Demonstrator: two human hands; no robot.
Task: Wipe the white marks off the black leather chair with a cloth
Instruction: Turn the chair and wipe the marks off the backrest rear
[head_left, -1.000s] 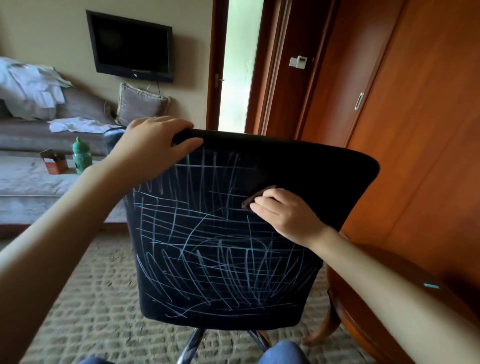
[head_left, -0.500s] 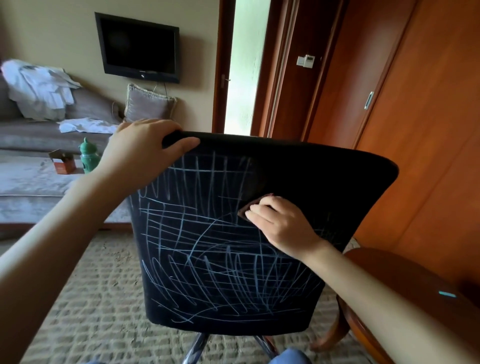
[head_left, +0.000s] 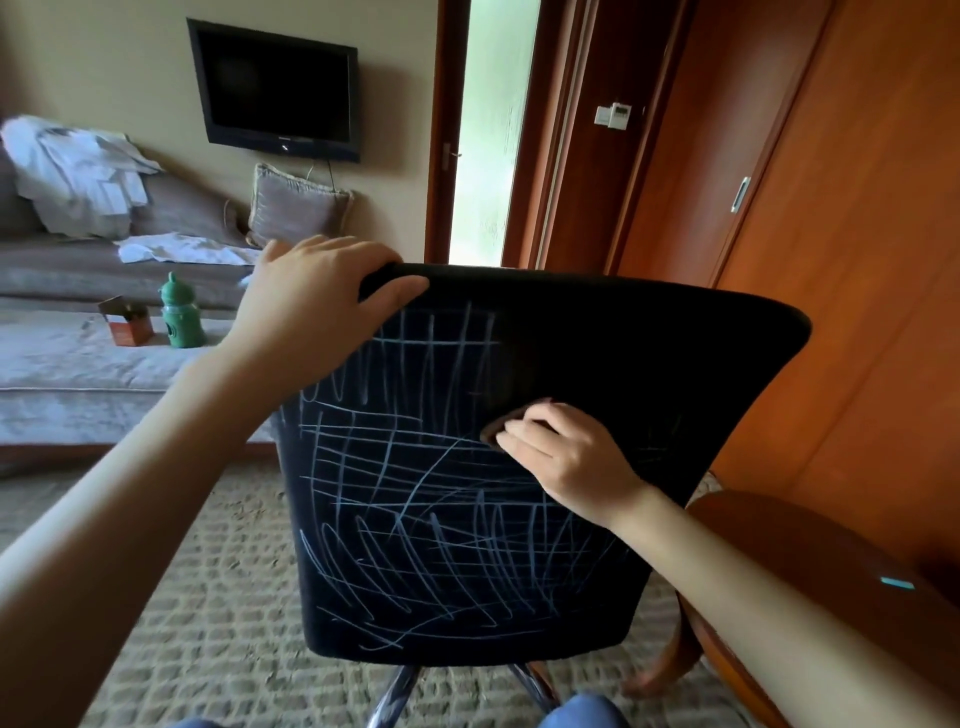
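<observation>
The black chair back (head_left: 649, 353) faces me, its left and lower parts covered with white scribbled marks (head_left: 415, 519); the upper right part is plain black. My left hand (head_left: 317, 306) grips the top left edge of the backrest, fingers curled over the rim. My right hand (head_left: 566, 457) presses a small dark cloth (head_left: 501, 423) against the middle of the backrest, fingers curled on it; only the cloth's upper left edge shows past my fingertips.
A round wooden table (head_left: 810, 545) stands close at the right, against wooden wardrobe doors (head_left: 857, 260). A sofa (head_left: 62, 364) at the left holds a green bottle (head_left: 179, 319) and a small box (head_left: 127, 325). Patterned carpet (head_left: 218, 597) lies below; chrome chair legs (head_left: 389, 691) show underneath.
My right hand with the cloth has stayed near the middle of the backrest, shifting slightly. The chair back sits further right in view. My left hand keeps its grip.
</observation>
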